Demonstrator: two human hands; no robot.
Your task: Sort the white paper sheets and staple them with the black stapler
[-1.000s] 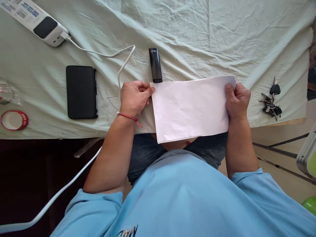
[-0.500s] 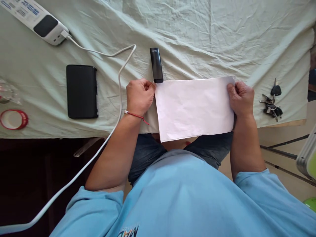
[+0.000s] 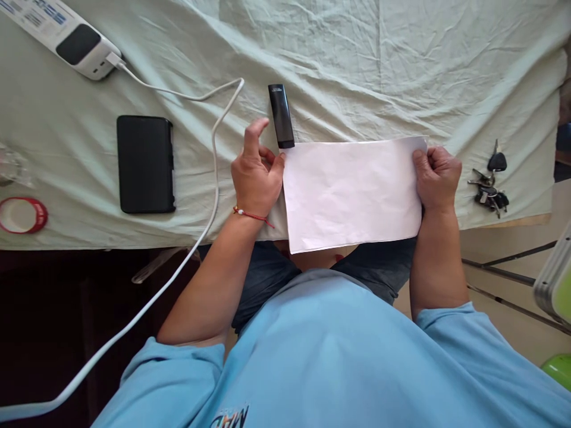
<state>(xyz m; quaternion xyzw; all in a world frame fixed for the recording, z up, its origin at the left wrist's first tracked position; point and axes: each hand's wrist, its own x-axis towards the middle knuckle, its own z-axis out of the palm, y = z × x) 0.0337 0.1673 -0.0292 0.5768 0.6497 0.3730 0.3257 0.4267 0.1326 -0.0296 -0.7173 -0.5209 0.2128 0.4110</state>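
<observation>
A white sheet of paper (image 3: pixel 352 190), folded over, lies across the table's near edge and hangs partly over my lap. My left hand (image 3: pixel 256 175) is at its left edge. The thumb and curled fingers pinch the top-left corner, and the index finger points up off the sheet. My right hand (image 3: pixel 437 178) grips the right edge, thumb on top. A black stick-shaped device (image 3: pixel 281 116) lies just beyond the paper's top-left corner, close to my left index finger.
A pale green cloth (image 3: pixel 357 65) covers the table. A black phone (image 3: pixel 145 163) lies to the left, with a white cable (image 3: pixel 214 137) beside it running from a power strip (image 3: pixel 66 38). A red ring (image 3: pixel 20 215) sits at far left, keys (image 3: pixel 488 184) at far right.
My left index finger has lifted off the paper and now points upward. Both hands and the sheet shifted slightly right between the earliest frame and now.
</observation>
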